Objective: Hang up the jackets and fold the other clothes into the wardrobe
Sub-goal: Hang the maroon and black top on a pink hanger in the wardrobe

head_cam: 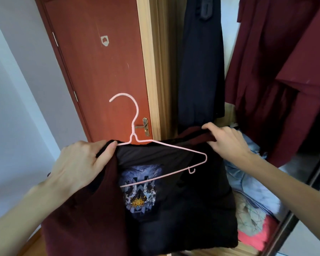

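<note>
A black and maroon jacket (183, 209) with a printed patch hangs spread between my hands at the lower middle. My left hand (81, 163) grips its top left edge together with the left arm of a pink wire hanger (135, 117). The hanger's hook stands up in front of the door, and its right arm and bottom bar lie across the jacket's front. My right hand (225, 139) grips the jacket's top right edge near the collar.
A brown door (100, 61) with a brass handle (145, 126) stands behind. To the right the wardrobe (155, 71) is open, with a dark garment (199, 71) and maroon garments (277, 71) hanging. A heap of mixed clothes (251, 200) lies on its floor.
</note>
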`<state>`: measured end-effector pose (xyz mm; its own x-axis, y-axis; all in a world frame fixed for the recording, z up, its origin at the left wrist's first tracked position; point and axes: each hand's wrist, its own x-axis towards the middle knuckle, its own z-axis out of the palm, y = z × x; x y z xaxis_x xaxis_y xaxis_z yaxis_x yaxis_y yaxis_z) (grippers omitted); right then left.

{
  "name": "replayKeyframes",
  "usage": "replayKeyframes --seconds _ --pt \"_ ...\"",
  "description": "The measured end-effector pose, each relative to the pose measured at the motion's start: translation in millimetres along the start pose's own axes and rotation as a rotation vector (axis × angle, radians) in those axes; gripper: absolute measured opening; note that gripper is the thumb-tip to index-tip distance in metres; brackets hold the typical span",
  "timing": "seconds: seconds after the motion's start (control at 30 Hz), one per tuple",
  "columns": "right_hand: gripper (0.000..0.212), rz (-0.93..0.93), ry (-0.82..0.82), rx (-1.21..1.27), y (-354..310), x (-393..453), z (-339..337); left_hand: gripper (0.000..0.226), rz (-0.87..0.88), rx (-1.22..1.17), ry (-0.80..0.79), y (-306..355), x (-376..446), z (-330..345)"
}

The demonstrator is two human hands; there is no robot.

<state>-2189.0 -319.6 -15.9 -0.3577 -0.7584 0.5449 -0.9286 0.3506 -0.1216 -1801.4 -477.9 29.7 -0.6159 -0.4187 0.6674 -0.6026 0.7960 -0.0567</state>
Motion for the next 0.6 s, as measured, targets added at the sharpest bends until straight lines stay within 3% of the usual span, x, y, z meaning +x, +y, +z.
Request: replayKeyframes --seconds 0.37,0.5,0.6 --pt "0.045 0.073 0.076 0.007 -51 -17 -88 0.058 -0.019 0.077 0.083 52 9 1" --pt "0.022 0.055 0.127 0.027 -65 -36 -113 0.049 -0.120 0.112 0.187 59 23 -5" --pt "0.024 0.010 0.194 -0.047 -72 -48 -120 0.055 -0.195 0.061 0.265 59 33 -14"
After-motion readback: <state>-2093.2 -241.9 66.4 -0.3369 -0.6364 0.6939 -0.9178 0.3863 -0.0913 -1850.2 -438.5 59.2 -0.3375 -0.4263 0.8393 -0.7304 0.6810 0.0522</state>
